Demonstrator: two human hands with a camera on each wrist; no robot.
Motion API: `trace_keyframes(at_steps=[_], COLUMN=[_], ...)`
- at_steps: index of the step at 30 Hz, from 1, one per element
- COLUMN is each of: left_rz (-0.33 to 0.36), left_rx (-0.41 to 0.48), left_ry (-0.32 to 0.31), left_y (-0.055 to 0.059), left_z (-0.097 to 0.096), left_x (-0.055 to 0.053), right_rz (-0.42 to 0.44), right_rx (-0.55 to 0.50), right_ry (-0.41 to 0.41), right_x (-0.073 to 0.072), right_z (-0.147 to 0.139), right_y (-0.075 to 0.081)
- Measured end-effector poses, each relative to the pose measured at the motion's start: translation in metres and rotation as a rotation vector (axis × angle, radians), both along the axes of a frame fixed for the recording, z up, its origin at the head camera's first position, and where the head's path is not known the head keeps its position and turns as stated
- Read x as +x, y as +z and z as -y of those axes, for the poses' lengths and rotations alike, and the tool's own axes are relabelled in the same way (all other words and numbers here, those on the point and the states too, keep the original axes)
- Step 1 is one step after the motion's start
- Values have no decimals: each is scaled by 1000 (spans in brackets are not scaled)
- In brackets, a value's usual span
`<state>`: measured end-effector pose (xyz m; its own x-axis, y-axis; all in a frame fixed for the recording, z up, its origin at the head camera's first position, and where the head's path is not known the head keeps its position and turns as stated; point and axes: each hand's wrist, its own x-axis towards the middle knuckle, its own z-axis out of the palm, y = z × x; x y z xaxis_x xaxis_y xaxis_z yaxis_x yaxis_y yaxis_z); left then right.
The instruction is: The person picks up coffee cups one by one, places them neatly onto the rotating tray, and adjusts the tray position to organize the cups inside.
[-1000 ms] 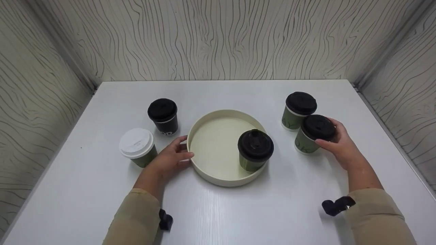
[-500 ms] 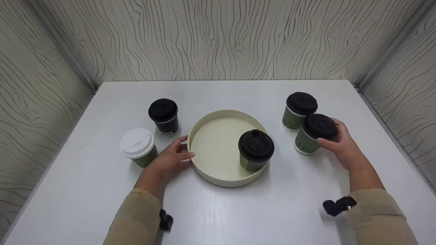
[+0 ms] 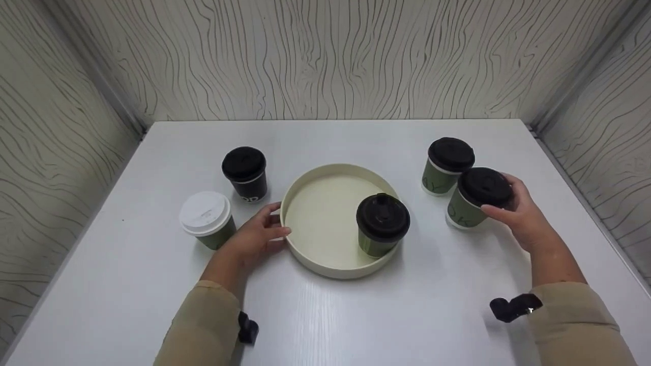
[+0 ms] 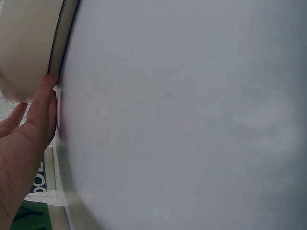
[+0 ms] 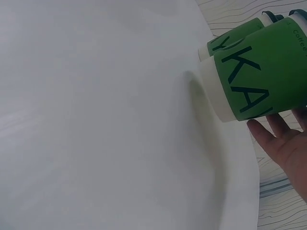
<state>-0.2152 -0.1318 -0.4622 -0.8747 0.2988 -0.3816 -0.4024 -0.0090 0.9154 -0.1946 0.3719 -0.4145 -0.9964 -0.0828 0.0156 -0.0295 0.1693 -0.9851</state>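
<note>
Toward the right edge of the surface [image 3: 356, 315], the right hand [image 3: 523, 217] grips the front green cup [image 3: 462, 209], thumb and fingers partly round it. The left hand [image 3: 252, 236] touches the tray [image 3: 320, 218], well inside all edges, fingers extended. Sideways drift could topple the rear green cup [image 3: 437, 177], just beside; uneven pressure could shift the tray.

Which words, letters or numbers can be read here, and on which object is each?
"OKA", next letter cut off: green cup in the right hand.
"Coffee", small print beside it unreadable: same cup.
"Y": neighbouring cup, further back.
"O", other letters unclear: dark cup.
"Y", rest cut off: white-lidded cup.
Marks on the white lid: too small to read.
</note>
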Motion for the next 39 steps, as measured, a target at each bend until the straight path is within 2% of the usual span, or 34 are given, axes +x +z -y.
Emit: trace_keyframes(at_steps=[10,17,32,39], left_rz=[-7,6,-39,8], left_rx=[7,-33,-28,46], left_ry=[-6,-2,-23,32], left_y=[-1,1,0,1], left_z=[0,0,1,-1], left_x=[-1,0,0,-1], right_rz=[-68,-138,-170,-180], right_rx=[-59,-127,-107,-81], right_ry=[34,79,118,132], right_x=[3,5,5,4], right_z=[-7,-7,-3,4], right_y=[13,23,43,52])
